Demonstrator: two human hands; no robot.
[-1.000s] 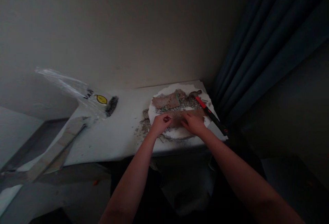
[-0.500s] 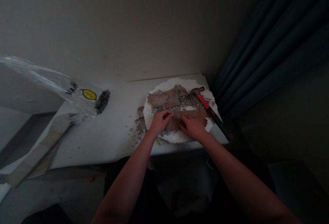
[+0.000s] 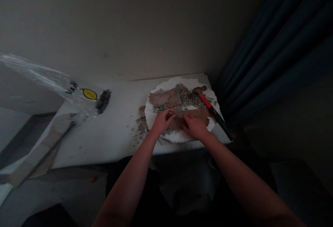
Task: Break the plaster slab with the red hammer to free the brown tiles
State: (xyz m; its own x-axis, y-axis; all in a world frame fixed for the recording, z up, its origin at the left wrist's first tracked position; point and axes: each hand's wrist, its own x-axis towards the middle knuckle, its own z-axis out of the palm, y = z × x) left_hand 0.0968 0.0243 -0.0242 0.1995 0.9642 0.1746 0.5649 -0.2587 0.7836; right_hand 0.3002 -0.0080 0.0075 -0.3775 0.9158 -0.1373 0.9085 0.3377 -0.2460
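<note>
Both hands rest on a brown mesh-backed strip (image 3: 191, 116) lying on a white round pad (image 3: 179, 137): the left hand (image 3: 161, 122) has its fingers pinched together at the strip's left end, while the right hand (image 3: 195, 127) lies flat on it, fingers slightly apart. Just beyond the fingers, loose grey chips (image 3: 189, 102) suggest some pieces are already off. Farther on, another mesh sheet (image 3: 164, 98) looks largely unpicked, with a red-handled hammer (image 3: 212, 110) to the right on the surface (image 3: 109, 133).

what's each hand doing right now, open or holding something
Left hand: fingers curled, pinching the left end of the brown strip.
Right hand: lies palm down on the same strip; whether it grips cannot be told.
</note>
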